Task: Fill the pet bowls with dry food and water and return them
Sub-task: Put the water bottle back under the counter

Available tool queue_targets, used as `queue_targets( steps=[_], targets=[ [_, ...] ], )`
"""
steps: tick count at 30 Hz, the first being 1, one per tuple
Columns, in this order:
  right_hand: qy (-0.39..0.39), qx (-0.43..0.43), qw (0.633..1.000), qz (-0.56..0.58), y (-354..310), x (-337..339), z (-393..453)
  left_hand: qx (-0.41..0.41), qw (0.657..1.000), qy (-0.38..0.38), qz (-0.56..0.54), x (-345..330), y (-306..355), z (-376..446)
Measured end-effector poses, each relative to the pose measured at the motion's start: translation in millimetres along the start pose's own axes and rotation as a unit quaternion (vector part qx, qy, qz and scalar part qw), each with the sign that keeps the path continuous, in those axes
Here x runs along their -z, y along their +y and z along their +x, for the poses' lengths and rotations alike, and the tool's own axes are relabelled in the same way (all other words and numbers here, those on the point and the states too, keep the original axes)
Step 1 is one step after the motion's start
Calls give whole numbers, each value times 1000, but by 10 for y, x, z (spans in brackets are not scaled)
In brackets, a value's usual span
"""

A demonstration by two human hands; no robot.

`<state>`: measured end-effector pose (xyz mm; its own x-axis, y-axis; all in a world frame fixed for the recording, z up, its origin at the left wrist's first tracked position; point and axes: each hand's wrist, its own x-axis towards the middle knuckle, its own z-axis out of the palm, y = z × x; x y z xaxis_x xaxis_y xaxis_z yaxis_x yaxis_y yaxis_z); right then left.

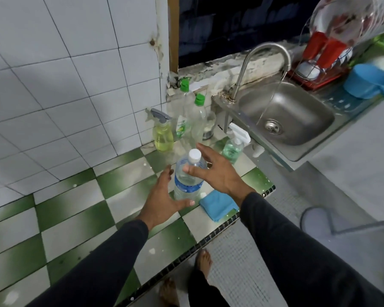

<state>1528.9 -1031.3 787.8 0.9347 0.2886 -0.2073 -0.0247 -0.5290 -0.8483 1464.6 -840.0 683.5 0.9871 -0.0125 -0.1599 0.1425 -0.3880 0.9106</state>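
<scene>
Between the two hands, on the green-and-white checked bench (75, 218), stands a capped water bottle (186, 176), upright, with a white cap and a blue label. From the head view, the left hand (164, 196) sits low beside the bottle's base with fingers spread and the thumb reaching under toward its foot; I cannot tell whether it touches the plastic. The right hand (215, 171) is higher, spread open at the bottle's shoulder, thumb tip lying against or just in front of the neck below the cap. Neither hand has closed round anything.

Just right of the right wrist lies a folded blue cloth (218, 207). Beyond the fingertips stand a yellow spray bottle (163, 136), two clear bottles with green caps (192, 120) and a green-tinted spray bottle (234, 145). Farther right of the right hand, the tap (264, 63) runs a stream into the steel sink (297, 120). No pet bowls are in view.

My reading is that the water step is in hand, with the bottle as the carrier. The next move calls for closing both hands on it, one steadying the body while the other twists the cap, since the cap is still on.
</scene>
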Motion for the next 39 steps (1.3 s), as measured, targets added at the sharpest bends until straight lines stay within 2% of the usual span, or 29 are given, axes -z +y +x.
queue_targets(
  steps=[6, 14, 39],
  targets=[
    [-47, 19, 998, 47, 58, -29, 214, -11, 998, 10, -56, -160, -99, 249],
    [-41, 37, 993, 107, 117, -105, 353, -8, 996, 12, -83, -319, -205, 422],
    [-10, 51, 986, 158, 100, -171, 553, -13, 994, 27, -101, -363, -198, 599]
  ],
)
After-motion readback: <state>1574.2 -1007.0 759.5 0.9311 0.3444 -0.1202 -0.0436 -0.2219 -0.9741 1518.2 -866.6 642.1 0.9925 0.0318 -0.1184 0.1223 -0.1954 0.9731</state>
